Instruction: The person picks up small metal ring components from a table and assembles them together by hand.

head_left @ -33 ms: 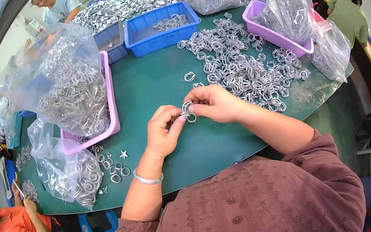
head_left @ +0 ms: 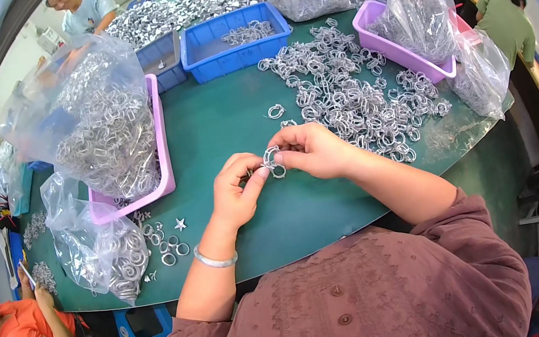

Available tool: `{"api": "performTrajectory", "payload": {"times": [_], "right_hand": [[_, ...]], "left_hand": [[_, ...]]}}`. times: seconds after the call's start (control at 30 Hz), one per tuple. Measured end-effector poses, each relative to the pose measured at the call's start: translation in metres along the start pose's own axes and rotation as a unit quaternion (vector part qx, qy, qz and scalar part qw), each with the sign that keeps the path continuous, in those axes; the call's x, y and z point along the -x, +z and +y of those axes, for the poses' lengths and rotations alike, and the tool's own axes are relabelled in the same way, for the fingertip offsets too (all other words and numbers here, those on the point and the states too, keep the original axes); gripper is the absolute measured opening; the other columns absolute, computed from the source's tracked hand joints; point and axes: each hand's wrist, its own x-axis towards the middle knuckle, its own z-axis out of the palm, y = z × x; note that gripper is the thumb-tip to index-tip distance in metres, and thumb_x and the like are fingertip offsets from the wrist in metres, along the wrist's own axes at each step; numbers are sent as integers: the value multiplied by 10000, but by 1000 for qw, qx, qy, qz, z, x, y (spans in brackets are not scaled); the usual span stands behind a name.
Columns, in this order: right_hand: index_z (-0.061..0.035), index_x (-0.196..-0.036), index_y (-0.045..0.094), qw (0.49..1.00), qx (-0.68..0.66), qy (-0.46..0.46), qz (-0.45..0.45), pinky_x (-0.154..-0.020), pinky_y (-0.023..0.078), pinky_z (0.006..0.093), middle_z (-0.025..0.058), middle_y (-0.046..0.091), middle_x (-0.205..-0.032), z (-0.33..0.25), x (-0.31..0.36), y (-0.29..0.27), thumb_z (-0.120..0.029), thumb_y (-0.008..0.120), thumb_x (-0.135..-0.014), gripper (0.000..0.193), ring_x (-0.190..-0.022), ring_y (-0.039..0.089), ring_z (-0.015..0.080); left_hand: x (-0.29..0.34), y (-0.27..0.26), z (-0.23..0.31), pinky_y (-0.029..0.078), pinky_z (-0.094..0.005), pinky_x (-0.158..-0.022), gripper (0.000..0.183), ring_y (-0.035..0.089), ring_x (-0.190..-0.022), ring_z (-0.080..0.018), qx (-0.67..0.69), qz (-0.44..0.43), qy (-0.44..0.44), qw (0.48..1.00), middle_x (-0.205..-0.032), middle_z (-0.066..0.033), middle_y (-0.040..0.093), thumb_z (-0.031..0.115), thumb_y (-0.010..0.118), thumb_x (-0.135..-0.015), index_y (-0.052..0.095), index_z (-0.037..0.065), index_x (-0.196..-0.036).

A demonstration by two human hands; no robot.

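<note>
Just above the green table, both my hands meet around a small silver metal ring piece (head_left: 274, 162) made of joined loops. My left hand (head_left: 239, 187), with a pale bangle on its wrist, pinches the piece's left side between thumb and fingers. From the right, my right hand (head_left: 312, 151) grips it between thumb and index finger. My fingertips hide part of it. A single similar ring piece (head_left: 275, 111) lies beyond my hands, and a large heap of linked ring pieces (head_left: 349, 94) spreads to the right.
At left, a purple tray (head_left: 161, 136) bears a clear bag of metal links (head_left: 104, 137). Nearer lie a bag of rings (head_left: 127, 263), loose rings (head_left: 167, 246) and a star (head_left: 180, 224). Blue bin (head_left: 232, 59) and another purple tray (head_left: 398, 51) stand farther back. Other people sit around.
</note>
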Motion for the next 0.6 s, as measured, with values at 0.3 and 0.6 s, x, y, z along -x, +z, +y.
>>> {"api": "performTrajectory", "payload": {"times": [0.3, 0.6], "right_hand": [[0, -935, 602, 998, 2, -48, 32, -601, 442, 232, 47, 607, -759, -6, -3, 5, -92, 586, -798, 166, -670, 535, 84], [-18, -920, 593, 946, 225, -223, 69, -587, 461, 268, 90, 597, -780, -6, 5, 8, 16, 622, -703, 222, -668, 584, 178]], "left_hand": [[0, -2, -5, 413, -180, -582, 204, 507, -696, -57, 206, 4, -113, 972, -851, -12, 580, 110, 540, -839, 546, 21, -1023], [-1, -4, -8, 417, -190, -639, 142, 501, -721, -45, 198, -13, -134, 971, -800, 7, 573, 120, 592, -814, 585, 26, -919]]}}
